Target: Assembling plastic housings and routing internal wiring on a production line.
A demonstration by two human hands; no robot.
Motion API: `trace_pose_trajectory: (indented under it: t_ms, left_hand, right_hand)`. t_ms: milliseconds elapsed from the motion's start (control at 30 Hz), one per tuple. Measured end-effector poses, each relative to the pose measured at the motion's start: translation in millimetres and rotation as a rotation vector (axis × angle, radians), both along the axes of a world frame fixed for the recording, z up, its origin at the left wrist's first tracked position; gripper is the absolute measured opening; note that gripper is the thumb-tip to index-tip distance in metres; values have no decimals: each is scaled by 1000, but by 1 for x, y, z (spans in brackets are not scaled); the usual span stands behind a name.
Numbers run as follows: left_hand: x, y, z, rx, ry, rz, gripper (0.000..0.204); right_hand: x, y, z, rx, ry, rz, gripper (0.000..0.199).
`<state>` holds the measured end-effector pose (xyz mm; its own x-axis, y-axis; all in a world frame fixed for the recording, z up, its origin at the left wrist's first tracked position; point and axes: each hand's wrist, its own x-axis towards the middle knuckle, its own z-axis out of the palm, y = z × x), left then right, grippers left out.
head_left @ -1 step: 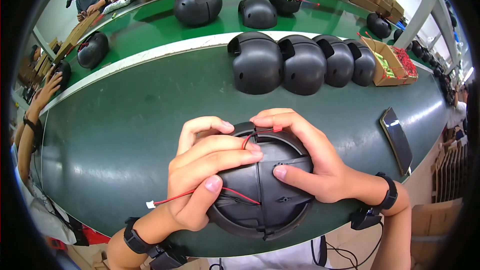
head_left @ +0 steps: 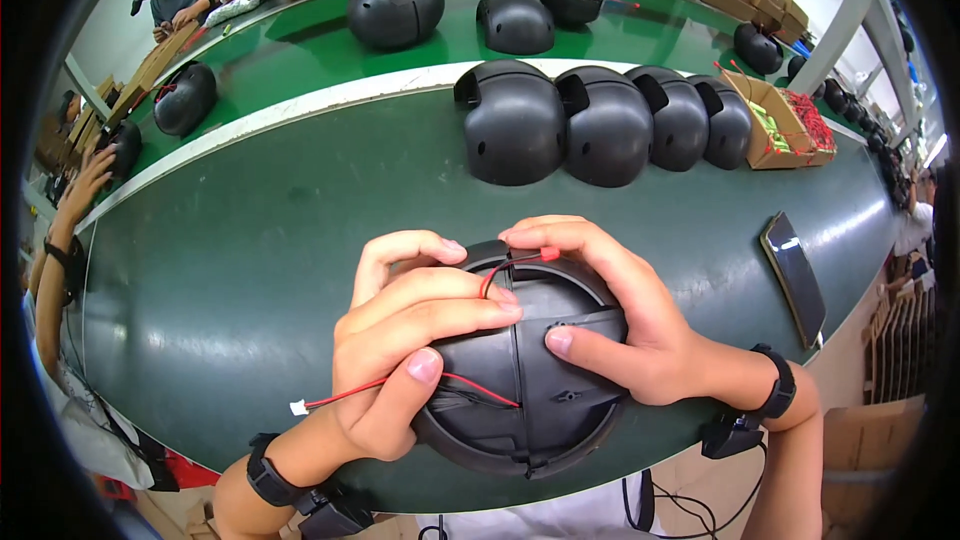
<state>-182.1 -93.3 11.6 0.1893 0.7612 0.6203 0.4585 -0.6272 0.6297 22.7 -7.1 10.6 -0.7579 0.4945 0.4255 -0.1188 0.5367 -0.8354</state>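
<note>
Nothing shifted since the earlier frame: same grip, same spot. Round black plastic shell point(head_left: 530, 370) held at the near edge of the dark green worktable point(head_left: 250, 270), both hands clamped on it. Left hand point(head_left: 400, 350) wrapped over the left side, thumb pressing on a thin red wire point(head_left: 400, 385) with a small white plug at its free end point(head_left: 298, 407). Right hand point(head_left: 620, 310) cupped over the right side, thumb flat on the central ridge, forefinger near a red wire end point(head_left: 545, 255) at the upper rim. Row of four black helmet-like shells point(head_left: 600, 120) well beyond. Flat dark phone point(head_left: 795, 275) lying to the right. Open cardboard box point(head_left: 785, 125) just past the row.
</note>
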Motion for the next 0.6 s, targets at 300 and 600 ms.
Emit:
trace_pose_trajectory:
  t_ms: [300, 600]
  left_hand:
    - [2, -1, 2, -16, 13, 17, 45]
    - [4, 1, 0, 13, 5, 8, 45]
  right_hand:
    - [-2, 5, -10, -53, 74, 31, 52]
    - [-2, -1, -1, -360, 90, 26, 43]
